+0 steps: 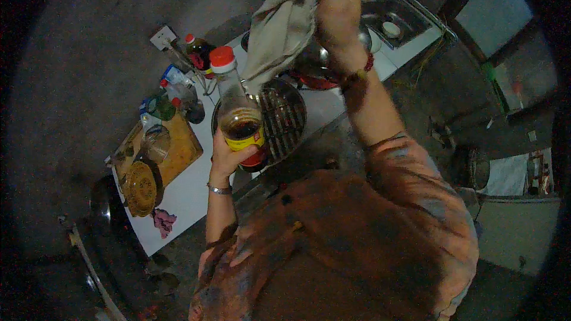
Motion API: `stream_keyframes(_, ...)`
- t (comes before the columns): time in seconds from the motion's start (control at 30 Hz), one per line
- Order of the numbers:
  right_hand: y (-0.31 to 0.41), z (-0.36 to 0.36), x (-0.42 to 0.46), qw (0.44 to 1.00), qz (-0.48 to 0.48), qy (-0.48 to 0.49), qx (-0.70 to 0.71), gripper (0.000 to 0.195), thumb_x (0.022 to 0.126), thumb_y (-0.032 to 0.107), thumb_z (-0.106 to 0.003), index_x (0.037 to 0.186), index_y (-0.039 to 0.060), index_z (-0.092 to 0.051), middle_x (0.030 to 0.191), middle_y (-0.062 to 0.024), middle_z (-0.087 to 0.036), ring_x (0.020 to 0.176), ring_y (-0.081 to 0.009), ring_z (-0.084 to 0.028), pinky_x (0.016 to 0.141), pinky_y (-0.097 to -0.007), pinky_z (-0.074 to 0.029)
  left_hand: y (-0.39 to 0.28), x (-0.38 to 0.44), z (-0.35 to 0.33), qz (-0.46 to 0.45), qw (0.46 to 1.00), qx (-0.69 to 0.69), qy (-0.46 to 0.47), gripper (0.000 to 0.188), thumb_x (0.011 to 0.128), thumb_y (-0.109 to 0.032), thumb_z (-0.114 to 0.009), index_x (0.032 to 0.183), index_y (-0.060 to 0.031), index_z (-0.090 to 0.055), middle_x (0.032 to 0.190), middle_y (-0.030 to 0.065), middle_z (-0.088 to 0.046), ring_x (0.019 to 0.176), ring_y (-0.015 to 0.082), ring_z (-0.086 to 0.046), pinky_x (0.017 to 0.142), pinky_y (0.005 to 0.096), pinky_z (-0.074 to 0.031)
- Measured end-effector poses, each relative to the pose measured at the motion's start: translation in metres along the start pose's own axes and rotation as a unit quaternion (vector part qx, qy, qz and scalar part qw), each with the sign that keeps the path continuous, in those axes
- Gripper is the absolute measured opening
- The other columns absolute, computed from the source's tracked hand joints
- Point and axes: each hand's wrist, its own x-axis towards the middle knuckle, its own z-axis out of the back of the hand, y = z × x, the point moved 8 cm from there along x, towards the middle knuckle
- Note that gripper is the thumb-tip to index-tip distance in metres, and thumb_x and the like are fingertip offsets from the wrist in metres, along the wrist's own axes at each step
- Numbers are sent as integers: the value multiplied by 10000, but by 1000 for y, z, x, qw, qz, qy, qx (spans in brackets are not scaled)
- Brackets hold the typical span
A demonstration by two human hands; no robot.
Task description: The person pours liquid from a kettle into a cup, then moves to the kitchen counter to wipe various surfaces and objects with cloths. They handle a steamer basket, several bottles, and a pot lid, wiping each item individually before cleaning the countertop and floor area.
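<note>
My left hand (226, 155) grips a clear bottle (240, 98) around its lower part. The bottle stands nearly upright, with a red cap, a yellow-and-red label and dark liquid low inside. A beige cloth (283, 35) hangs bunched from my raised right hand (338, 13), whose fingers are partly cut off by the top of the view. The cloth's lower end hangs close to the bottle's shoulder; whether they touch I cannot tell. Behind the bottle lies a round, dark slatted rack or tray (285, 113), partly hidden by it.
White counter (183, 207) carries a wooden board (185, 145), a clear jar (156, 145), a yellow-brown basket-like dish (142, 187) and a pink cloth (164, 223). Another red-capped bottle (198, 51) stands near a power socket (163, 37). A shiny pan (312, 60) and sink (372, 20) lie rightward.
</note>
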Motion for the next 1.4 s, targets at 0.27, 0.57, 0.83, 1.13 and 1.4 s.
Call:
stream_keyframes(0.27,-207,146,36,661,-90,390,-635,555,852,413,-612,1348,208,-472,1097,-168,-631,1045,-330,-610,814,-414,-516,-17,65,-67,-60,997,-18,-37,731,668,-234,-836,1253,14,-473,1160,104,-598,1038,209,-597,912,353,-479)
stream_keyframes(0.57,-280,143,-13,653,-70,564,-500,668,742,446,-659,1337,213,-464,1158,-142,-626,1058,-317,-610,870,-429,-499,-5,47,-95,-58,984,19,-169,813,660,-318,-839,1280,19,-436,1186,128,-582,1078,236,-586,918,377,-485)
stream_keyframes(0.83,-259,199,44,758,-87,464,-451,475,749,345,-653,1201,216,-583,1004,-80,-678,909,-241,-656,785,-389,-518,-4,25,-99,-74,964,34,-254,787,668,-292,-828,1279,20,-443,1201,122,-569,1075,239,-583,915,369,-484)
stream_keyframes(1.13,-186,295,117,905,-160,275,-282,510,774,304,-623,1185,10,-551,1055,-124,-609,986,-230,-583,863,-366,-465,-5,31,-99,-63,955,36,-288,768,685,-292,-805,1283,20,-438,1186,130,-576,1045,234,-592,906,361,-483)
stream_keyframes(1.4,-195,323,128,895,-156,263,-325,461,805,278,-622,1169,3,-558,1051,-124,-616,972,-220,-587,847,-354,-470,-10,24,-101,-83,950,31,-300,762,686,-273,-801,1288,16,-433,1193,123,-570,1072,225,-576,928,356,-468)
